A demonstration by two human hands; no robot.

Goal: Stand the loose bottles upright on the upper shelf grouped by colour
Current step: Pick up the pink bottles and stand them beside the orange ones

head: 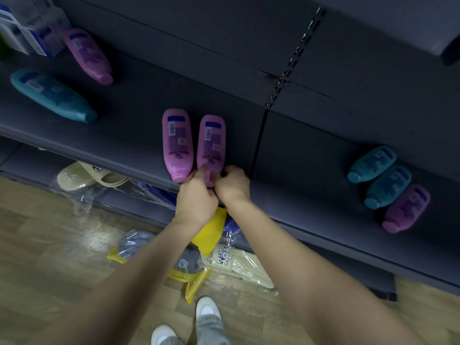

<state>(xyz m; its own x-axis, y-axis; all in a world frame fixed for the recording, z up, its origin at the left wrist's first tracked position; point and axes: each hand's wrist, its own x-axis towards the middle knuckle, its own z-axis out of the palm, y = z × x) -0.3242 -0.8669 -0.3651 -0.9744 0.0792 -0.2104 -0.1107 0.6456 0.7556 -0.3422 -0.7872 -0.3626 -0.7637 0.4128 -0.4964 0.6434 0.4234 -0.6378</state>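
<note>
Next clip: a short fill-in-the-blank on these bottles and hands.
The left hand and right hand hold the cap end of the held pink bottle; the second pink bottle lies on its ____ side.
The far-right group has one purple bottle and ____ teal bottles.
Of the lone teal bottle and lone purple bottle at far left, the ____ one is nearer the shelf edge.
Missing: left; two; teal.

- Bare shelf runs open from the right pink bottle across to three bottles bunched at far right.
- Left of the other pink bottle, open room reaches the teal bottle.
</note>
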